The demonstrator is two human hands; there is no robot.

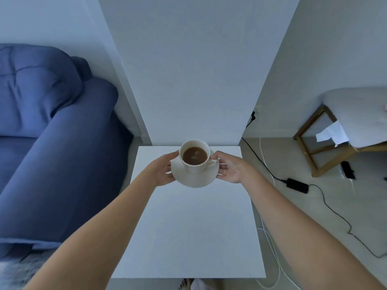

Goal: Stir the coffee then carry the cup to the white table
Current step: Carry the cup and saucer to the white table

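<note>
A white cup (195,164) full of brown coffee stands on a white saucer (199,179). I hold the saucer over the far part of the white table (188,237). My left hand (164,170) grips the saucer's left rim and my right hand (229,168) grips its right rim, fingers near the cup's handle. Whether the saucer touches the tabletop I cannot tell. No spoon shows.
A blue sofa (52,143) stands close on the left of the table. A white wall column rises behind it. On the right floor lie a black power adapter (297,185) with cables and a wooden-legged stool (343,130).
</note>
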